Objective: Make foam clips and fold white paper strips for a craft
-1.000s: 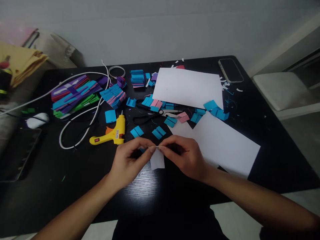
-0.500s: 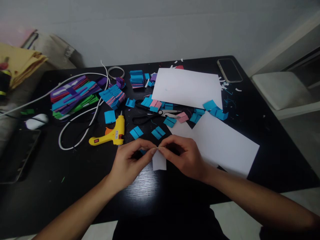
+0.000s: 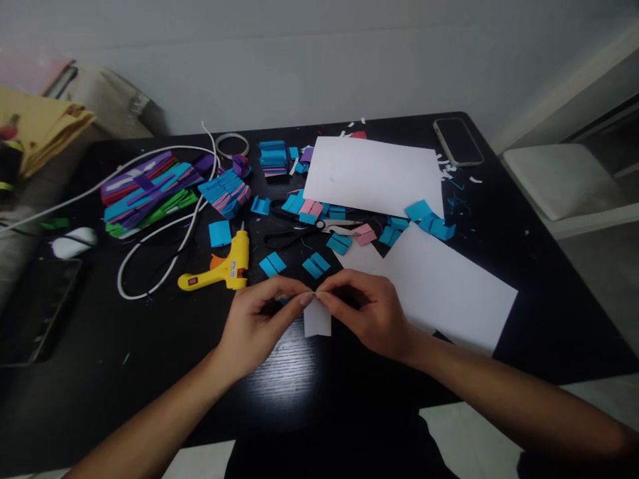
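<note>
Between both hands hangs a small white piece of paper (image 3: 317,319), pinched along its upper edge. My left hand (image 3: 262,319) is closed, thumb and forefinger on the paper's top left corner. My right hand (image 3: 372,313) is closed on the top right corner in the same way. The fingertips of the two hands almost meet. Just beyond them lie folded blue paper pieces (image 3: 316,265). A yellow glue gun (image 3: 234,263) rests left of my left hand. Scissors (image 3: 319,227) with dark handles lie farther back, partly covered by paper pieces.
White sheets (image 3: 449,286) lie by my right forearm, and another sheet (image 3: 374,173) behind. Stacked coloured strips (image 3: 150,189), a white cable (image 3: 120,279), a tape roll (image 3: 232,136) and a mouse (image 3: 74,243) occupy the left. A phone (image 3: 458,140) sits at the back right.
The white paper's lower edge has risen slightly and now looks more creased in the middle. Both hands keep their pinch and have hardly moved.
</note>
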A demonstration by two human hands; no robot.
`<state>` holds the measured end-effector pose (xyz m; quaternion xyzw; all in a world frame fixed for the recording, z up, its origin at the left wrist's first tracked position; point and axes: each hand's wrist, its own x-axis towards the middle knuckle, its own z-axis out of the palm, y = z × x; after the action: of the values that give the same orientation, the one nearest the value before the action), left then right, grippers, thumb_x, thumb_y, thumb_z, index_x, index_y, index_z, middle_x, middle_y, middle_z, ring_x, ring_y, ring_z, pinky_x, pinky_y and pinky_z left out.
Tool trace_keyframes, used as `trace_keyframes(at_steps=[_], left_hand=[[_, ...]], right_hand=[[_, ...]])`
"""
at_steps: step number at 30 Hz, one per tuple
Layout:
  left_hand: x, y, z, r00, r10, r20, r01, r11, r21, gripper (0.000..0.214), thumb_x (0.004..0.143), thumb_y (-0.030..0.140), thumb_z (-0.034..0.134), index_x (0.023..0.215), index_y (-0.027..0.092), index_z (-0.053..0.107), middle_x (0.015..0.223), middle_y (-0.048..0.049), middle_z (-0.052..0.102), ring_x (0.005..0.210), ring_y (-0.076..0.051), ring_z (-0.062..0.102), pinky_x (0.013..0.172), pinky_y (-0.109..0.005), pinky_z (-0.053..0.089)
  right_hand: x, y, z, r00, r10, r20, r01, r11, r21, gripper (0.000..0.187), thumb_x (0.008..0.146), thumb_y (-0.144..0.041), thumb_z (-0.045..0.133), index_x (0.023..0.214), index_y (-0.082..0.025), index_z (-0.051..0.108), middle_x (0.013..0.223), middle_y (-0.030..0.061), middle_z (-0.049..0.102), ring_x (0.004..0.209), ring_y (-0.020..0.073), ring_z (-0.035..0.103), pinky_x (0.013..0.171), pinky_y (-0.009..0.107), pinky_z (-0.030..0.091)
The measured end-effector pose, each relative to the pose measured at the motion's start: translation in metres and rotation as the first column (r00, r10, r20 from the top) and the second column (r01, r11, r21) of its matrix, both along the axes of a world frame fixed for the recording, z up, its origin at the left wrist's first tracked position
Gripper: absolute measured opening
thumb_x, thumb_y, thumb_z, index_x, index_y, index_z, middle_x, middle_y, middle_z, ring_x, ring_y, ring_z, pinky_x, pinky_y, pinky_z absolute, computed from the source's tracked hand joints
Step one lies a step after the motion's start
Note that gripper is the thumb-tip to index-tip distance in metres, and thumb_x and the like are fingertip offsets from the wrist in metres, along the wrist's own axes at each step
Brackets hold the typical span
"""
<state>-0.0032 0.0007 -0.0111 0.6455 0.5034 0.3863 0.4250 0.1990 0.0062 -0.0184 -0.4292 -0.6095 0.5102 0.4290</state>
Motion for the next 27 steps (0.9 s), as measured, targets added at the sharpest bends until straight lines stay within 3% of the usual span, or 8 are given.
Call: trace_keyframes(at_steps=[15, 27], left_hand=[[-0.0012, -0.0002, 0.0003, 1.000, 0.005, 0.016, -0.005, 1.000, 0.002, 0.006, 0.092, 0.021, 0.073, 0.093, 0.023, 0.078, 0.086, 0.0011, 0.079, 0.075, -0.011, 0.072, 0.071, -0.019, 0.058], [-0.0016, -0.0002, -0.0008, 1.000, 0.009, -0.012, -0.009, 0.999, 0.046, 0.006, 0.092, 0.018, 0.071, 0.090, 0.022, 0.076, 0.081, 0.0039, 0.076, 0.072, -0.008, 0.068, 0.067, -0.015, 0.053]], right_hand=[[-0.0006, 0.0031, -0.0025, 0.995, -0.018, -0.099, 0.004, 0.990, -0.141, 0.006, 0.089, -0.028, 0.078, 0.090, -0.022, 0.077, 0.085, 0.0010, 0.078, 0.079, 0.0157, 0.074, 0.073, 0.027, 0.061], [0.0000, 0.0041, -0.0012, 0.994, -0.003, -0.112, -0.015, 0.987, -0.163, 0.006, 0.088, -0.026, 0.078, 0.088, -0.020, 0.077, 0.084, 0.0008, 0.077, 0.077, 0.0137, 0.072, 0.072, 0.024, 0.059]])
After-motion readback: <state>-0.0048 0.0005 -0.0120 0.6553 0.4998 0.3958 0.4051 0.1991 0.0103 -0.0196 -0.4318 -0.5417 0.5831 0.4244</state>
